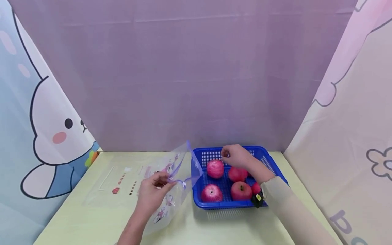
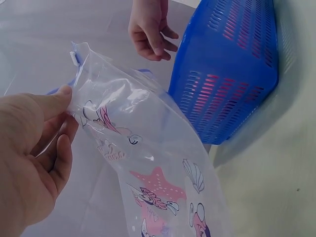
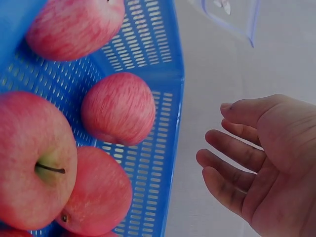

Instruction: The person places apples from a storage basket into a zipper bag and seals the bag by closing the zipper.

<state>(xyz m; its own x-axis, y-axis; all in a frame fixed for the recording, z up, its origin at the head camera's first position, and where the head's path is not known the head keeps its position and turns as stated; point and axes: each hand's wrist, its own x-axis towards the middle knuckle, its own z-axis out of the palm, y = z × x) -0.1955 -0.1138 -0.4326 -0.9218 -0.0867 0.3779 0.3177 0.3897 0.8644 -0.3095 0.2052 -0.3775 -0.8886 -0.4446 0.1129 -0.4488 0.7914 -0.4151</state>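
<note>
My left hand (image 1: 153, 192) pinches the opening edge of a clear plastic zip bag (image 2: 163, 163) between thumb and fingers. The bag has a purple zip with a white slider (image 1: 184, 184) and pink starfish and shell prints; its mouth gapes towards the basket. A blue plastic basket (image 1: 215, 205) stands just right of it. Several red apples (image 1: 215, 169) lie inside, one with its stem (image 3: 52, 168) up in the right wrist view. Above the basket's far part hovers my right hand (image 1: 237, 157), fingers loosely bent and holding nothing, apart from the nearest apple (image 3: 118, 108) in the right wrist view.
A clear printed plastic sheet or bag (image 1: 102, 183) lies flat on the pale yellow table (image 1: 79, 224) at left. A purple-grey cloth (image 1: 190, 85) hangs behind the table. Cartoon-printed cloths (image 1: 58, 112) flank both sides. A small dark device (image 1: 257, 200) sits at my right wrist.
</note>
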